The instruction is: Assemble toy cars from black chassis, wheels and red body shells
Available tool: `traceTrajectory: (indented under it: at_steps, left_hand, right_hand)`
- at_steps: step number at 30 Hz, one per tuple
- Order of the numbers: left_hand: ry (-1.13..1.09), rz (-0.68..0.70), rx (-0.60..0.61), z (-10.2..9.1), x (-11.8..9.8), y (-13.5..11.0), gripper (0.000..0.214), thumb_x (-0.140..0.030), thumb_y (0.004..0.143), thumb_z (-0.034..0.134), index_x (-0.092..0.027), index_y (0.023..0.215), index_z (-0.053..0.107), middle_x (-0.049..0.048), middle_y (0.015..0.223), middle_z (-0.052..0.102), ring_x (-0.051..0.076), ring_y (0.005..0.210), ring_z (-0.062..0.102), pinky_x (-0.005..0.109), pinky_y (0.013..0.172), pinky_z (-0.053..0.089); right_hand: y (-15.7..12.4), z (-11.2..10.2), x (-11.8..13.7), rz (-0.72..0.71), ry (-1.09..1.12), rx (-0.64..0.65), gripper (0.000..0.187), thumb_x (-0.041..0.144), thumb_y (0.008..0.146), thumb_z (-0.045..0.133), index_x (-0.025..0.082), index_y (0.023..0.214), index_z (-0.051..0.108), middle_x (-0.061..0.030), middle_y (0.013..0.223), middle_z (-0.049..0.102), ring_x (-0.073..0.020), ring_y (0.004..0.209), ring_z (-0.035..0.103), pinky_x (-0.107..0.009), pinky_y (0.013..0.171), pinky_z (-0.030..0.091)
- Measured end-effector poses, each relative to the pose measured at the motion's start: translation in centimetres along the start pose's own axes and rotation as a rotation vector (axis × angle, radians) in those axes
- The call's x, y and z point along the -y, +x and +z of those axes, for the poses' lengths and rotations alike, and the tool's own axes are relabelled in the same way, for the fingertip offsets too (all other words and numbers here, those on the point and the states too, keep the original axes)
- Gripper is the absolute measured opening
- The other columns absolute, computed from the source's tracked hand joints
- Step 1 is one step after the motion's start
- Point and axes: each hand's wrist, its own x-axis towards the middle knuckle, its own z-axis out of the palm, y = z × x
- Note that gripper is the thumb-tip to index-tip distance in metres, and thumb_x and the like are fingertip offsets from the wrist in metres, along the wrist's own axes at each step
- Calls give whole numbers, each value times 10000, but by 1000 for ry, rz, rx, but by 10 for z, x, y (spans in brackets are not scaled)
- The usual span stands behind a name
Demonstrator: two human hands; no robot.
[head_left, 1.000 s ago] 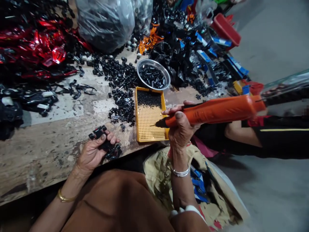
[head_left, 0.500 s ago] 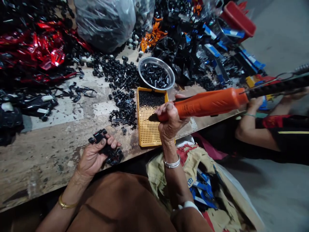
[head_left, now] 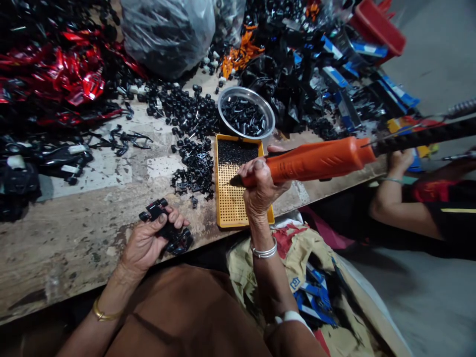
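Note:
My left hand (head_left: 147, 240) is closed around a black toy car chassis (head_left: 174, 234) with small wheels, held over the table's front edge. In my right hand (head_left: 260, 186) is an orange electric screwdriver (head_left: 316, 161), gripped near its nose. The black tip and thin bit point left, above the perforated yellow tray (head_left: 226, 210). Small black screws (head_left: 238, 151) are heaped at the far end of that tray. Just behind it stands a clear round bowl (head_left: 273, 119) of black and shiny small parts.
Piles of black wheels and parts (head_left: 193, 114), red toy bodies (head_left: 78, 69) and a filled plastic bag (head_left: 167, 34) crowd the worn table (head_left: 111, 208). A sack with blue parts (head_left: 316, 297) stands below my right arm. A co-worker's arm (head_left: 390, 198) is at right.
The view has shifted slightly, so the table things sit a little farther right. Both hands keep their hold on the toy car chassis and the electric screwdriver.

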Motion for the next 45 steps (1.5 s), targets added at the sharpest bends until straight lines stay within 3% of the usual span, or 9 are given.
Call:
traceTrajectory:
  at_steps: [9, 24, 29, 34, 37, 40, 42, 45]
  left_hand:
    - [-17, 28, -40, 4, 3, 1, 253, -221, 574, 848, -139, 731, 667, -13, 648, 550, 115, 645, 554, 293, 727, 583]
    - [-67, 48, -205, 18, 2, 5, 52, -150, 656, 721, -163, 693, 686, 6, 655, 585, 158, 642, 588, 284, 650, 581]
    - [-91, 57, -156, 14, 2, 5, 50, -139, 670, 721, -158, 697, 683, -1, 645, 585, 138, 610, 573, 294, 671, 576]
    - [-113, 65, -118, 11, 4, 7, 81, -148, 673, 736, -144, 717, 668, -6, 662, 608, 140, 633, 604, 289, 693, 564]
    - [-122, 79, -119, 12, 5, 7, 80, -151, 682, 728, -130, 721, 661, 2, 668, 621, 139, 646, 620, 275, 688, 553]
    - [-120, 107, -139, 14, 6, 7, 46, -137, 688, 700, -134, 719, 667, 9, 679, 641, 142, 628, 626, 283, 677, 548]
    - [-111, 127, -141, 14, 7, 8, 47, -138, 681, 700, -139, 714, 666, 8, 683, 648, 141, 622, 628, 278, 666, 541]
    - [-98, 143, -119, 12, 9, 9, 111, -168, 653, 739, -140, 725, 659, -3, 684, 645, 138, 620, 629, 275, 659, 532]
  right_hand:
    - [-2, 1, -2, -8, -32, 25, 273, 321, 730, 651, 246, 973, 553, 89, 614, 462, -67, 456, 474, -246, 486, 460]
    - [2, 2, -2, -83, 45, 67, 202, 228, 734, 640, 228, 902, 528, 105, 559, 460, -70, 427, 477, -245, 476, 467]
    - [3, 5, 5, -87, 8, 49, 190, 232, 724, 624, 229, 881, 518, 110, 530, 457, -80, 424, 477, -249, 476, 456]
    - [6, 6, 31, -96, 32, 40, 158, 249, 699, 629, 220, 783, 498, 110, 506, 439, -72, 413, 433, -236, 459, 440]
    - [-3, 8, 50, -60, 46, 119, 201, 302, 719, 639, 209, 667, 468, 94, 521, 397, -69, 421, 422, -237, 447, 449]
    - [-24, 13, 65, -38, 107, 241, 97, 253, 753, 629, 238, 811, 553, 98, 525, 396, -80, 401, 406, -227, 405, 434]
    - [-40, 17, 70, 11, 163, 328, 186, 213, 769, 626, 272, 937, 574, 99, 534, 425, -87, 395, 405, -223, 393, 426]
    - [-59, 22, 71, 76, 198, 442, 82, 217, 814, 605, 272, 875, 598, 79, 560, 445, -93, 417, 420, -233, 426, 450]
